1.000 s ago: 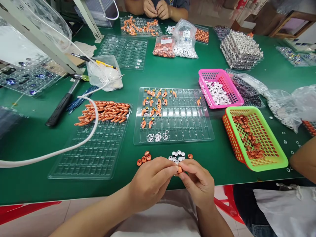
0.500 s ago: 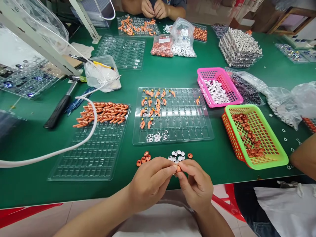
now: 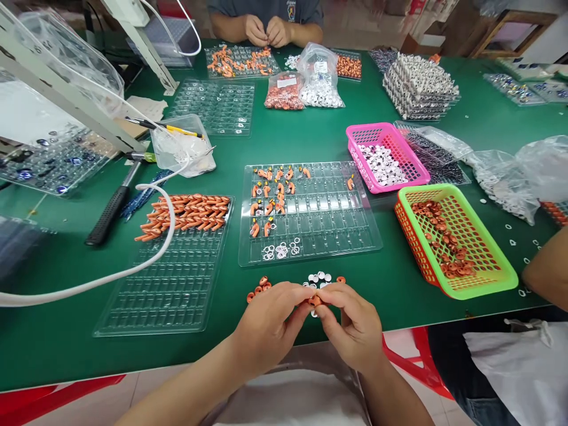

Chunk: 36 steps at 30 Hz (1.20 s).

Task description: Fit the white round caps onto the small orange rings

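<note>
Close to the table's near edge, my left hand and my right hand meet fingertip to fingertip. Both pinch one small orange round part, its far side covered by my fingers. Just beyond my fingers lie several small white round caps. Loose orange round parts rest to their left, and a single orange part to their right. Farther back, a clear compartment tray carries curved orange pieces at its left and white rings in its front row.
At left are another clear tray with orange pieces, a hammer and a white cable. A pink basket and a green basket stand right. Across the table a person's hands work; another person's arm rests at right.
My view has shifted slightly. My left fingers and thumb have spread a little around the orange part, which now shows more. Both hands still hold it in the same place.
</note>
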Each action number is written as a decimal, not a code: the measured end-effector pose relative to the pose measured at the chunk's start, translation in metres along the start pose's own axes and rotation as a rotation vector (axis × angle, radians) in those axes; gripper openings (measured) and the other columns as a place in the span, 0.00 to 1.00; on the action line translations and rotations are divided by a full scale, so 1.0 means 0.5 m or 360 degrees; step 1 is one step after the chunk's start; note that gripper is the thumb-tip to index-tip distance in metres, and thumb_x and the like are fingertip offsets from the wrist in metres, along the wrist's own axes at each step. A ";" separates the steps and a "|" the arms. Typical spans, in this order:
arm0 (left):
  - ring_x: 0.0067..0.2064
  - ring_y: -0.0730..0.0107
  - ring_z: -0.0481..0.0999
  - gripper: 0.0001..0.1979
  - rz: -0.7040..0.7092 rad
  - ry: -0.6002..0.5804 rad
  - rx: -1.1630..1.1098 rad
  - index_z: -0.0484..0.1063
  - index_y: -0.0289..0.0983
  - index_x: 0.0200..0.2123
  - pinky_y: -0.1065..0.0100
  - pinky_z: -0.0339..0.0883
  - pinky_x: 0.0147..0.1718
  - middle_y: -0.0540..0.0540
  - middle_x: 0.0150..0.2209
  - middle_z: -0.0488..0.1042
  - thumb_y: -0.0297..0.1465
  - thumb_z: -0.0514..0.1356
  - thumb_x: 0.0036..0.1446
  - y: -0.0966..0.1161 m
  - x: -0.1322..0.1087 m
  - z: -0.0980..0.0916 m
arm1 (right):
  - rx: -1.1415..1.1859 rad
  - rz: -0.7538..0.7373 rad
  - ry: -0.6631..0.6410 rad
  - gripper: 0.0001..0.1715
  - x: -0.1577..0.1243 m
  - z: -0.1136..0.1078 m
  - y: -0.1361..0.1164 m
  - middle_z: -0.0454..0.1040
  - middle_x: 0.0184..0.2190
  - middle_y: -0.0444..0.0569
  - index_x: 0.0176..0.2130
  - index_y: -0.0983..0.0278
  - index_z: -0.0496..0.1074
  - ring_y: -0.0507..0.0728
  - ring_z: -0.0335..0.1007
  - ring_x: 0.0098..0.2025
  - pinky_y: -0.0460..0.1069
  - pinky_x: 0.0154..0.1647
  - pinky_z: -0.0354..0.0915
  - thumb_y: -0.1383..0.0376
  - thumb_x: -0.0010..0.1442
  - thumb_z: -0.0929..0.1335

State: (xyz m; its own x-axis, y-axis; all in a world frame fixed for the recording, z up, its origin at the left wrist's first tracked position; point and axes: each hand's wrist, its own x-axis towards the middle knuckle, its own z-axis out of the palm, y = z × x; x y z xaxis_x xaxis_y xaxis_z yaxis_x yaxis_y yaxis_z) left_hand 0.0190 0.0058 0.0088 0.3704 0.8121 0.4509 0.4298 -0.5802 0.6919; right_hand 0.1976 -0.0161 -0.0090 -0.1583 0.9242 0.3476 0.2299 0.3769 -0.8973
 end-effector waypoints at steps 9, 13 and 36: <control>0.39 0.74 0.82 0.17 -0.0118 -0.0278 -0.0278 0.73 0.40 0.51 0.76 0.73 0.38 0.49 0.40 0.83 0.20 0.60 0.60 -0.016 0.012 -0.016 | -0.0184 -0.0046 -0.0156 0.12 0.019 -0.019 -0.006 0.78 0.37 0.50 0.44 0.62 0.72 0.54 0.75 0.39 0.48 0.40 0.71 0.74 0.62 0.66; 0.33 0.75 0.80 0.15 -0.0142 -0.0218 -0.0276 0.75 0.40 0.50 0.76 0.70 0.32 0.51 0.34 0.83 0.22 0.61 0.60 -0.018 0.011 -0.011 | -0.0202 -0.0098 -0.0188 0.12 0.018 -0.023 -0.005 0.78 0.38 0.50 0.45 0.62 0.72 0.54 0.75 0.39 0.49 0.40 0.71 0.74 0.63 0.65; 0.31 0.71 0.81 0.11 -0.0576 -0.0110 -0.0483 0.80 0.38 0.40 0.74 0.74 0.31 0.48 0.31 0.82 0.23 0.67 0.53 -0.010 0.017 -0.006 | -0.0145 -0.0061 -0.0245 0.25 0.009 -0.022 0.006 0.71 0.42 0.49 0.58 0.55 0.67 0.53 0.73 0.40 0.48 0.36 0.72 0.74 0.66 0.62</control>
State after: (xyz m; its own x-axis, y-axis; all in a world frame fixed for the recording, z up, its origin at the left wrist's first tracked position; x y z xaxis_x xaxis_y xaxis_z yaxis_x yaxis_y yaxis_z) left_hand 0.0176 0.0158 0.0107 0.2998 0.9465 0.1192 0.2852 -0.2082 0.9356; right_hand 0.2079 -0.0100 -0.0073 -0.3122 0.8913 0.3289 0.3059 0.4220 -0.8534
